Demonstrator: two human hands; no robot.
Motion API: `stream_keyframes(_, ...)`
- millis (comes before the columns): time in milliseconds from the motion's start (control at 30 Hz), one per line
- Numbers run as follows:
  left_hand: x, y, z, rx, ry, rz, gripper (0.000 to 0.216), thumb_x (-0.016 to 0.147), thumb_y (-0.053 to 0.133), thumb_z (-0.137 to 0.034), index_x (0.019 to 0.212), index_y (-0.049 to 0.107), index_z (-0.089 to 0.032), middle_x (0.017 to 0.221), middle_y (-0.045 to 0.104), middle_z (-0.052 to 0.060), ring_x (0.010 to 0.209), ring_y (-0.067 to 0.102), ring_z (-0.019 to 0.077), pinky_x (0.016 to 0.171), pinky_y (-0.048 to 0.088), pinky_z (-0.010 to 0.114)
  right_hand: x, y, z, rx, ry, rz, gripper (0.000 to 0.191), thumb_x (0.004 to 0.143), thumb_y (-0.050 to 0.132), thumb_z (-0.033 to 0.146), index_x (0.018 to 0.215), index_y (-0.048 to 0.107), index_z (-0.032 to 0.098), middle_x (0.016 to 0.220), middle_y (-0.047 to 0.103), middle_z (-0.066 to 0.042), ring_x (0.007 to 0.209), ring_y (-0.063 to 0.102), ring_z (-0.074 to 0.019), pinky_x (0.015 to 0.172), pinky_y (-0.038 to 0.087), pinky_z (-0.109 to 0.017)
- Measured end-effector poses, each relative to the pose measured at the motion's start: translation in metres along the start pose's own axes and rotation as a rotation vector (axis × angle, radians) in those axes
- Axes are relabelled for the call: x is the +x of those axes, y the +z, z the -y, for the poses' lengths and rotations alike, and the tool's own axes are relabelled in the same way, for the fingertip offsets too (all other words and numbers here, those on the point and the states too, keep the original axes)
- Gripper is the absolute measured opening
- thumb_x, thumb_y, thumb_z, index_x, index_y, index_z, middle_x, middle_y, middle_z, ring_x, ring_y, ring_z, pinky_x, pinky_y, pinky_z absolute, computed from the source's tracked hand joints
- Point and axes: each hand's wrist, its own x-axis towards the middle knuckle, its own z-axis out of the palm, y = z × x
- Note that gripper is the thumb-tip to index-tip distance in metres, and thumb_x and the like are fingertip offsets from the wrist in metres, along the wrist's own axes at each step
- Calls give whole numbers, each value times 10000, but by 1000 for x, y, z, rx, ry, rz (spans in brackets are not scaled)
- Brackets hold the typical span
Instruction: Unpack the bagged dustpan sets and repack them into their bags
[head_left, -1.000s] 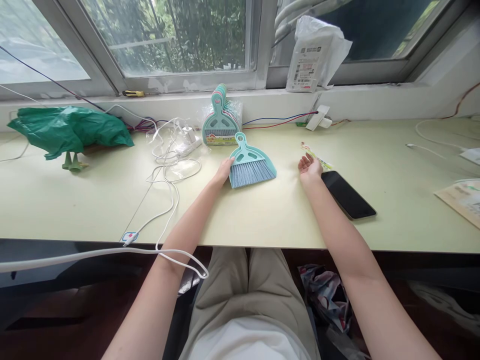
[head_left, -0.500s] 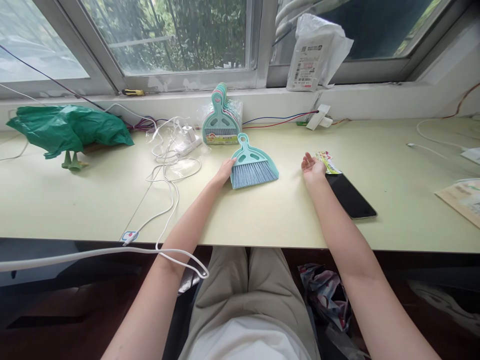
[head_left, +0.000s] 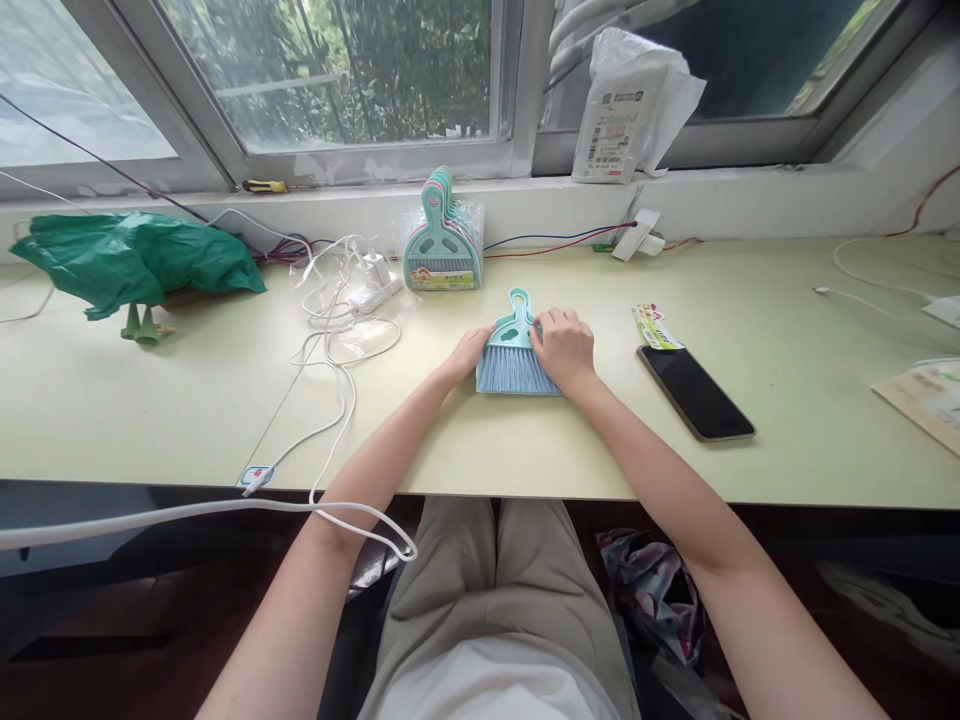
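A mint-green dustpan (head_left: 519, 301) with a matching hand brush (head_left: 516, 370) nested on it lies on the table in front of me, handle pointing away, blue-grey bristles facing me. My left hand (head_left: 471, 352) grips the set at its left edge. Over its right side curls my right hand (head_left: 564, 345), fingers bent round the edge and hiding that part. Behind them, a stack of several similar brush-and-dustpan sets (head_left: 442, 240) in clear wrap leans against the wall below the window. To the right, a colourful label card (head_left: 656, 326) rests against the top of a black phone (head_left: 697, 392).
Tangled white cables (head_left: 345, 330) and a charger in clear plastic lie on the left, one cable crossing my left forearm. A green plastic bag (head_left: 135, 262) sits farther left. A white package (head_left: 630, 110) stands on the sill; a paper packet (head_left: 922, 400) lies far right.
My right hand has moved left from beside the label card onto the right side of the brush and dustpan. The set has turned straighter and shifted slightly right and nearer me.
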Motion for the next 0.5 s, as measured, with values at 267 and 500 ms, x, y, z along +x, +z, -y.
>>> stream_keyframes(267, -2, 10, 3, 69, 117, -82, 307, 901, 433, -367, 761, 614, -162, 840, 650, 27, 878, 554, 186, 855, 407, 277, -4, -2, 3, -193, -66, 89, 434, 980, 274, 308, 902, 665, 135, 917, 650, -181, 876, 527, -281, 686, 321, -366)
stream_keyframes(500, 1, 8, 10, 139, 169, -95, 319, 903, 430, -363, 712, 595, -168, 771, 619, 19, 826, 537, 177, 825, 410, 269, -5, 9, 9, -100, 24, 71, 376, 962, 339, 319, 882, 661, 141, 921, 667, -160, 798, 566, -241, 652, 306, -331)
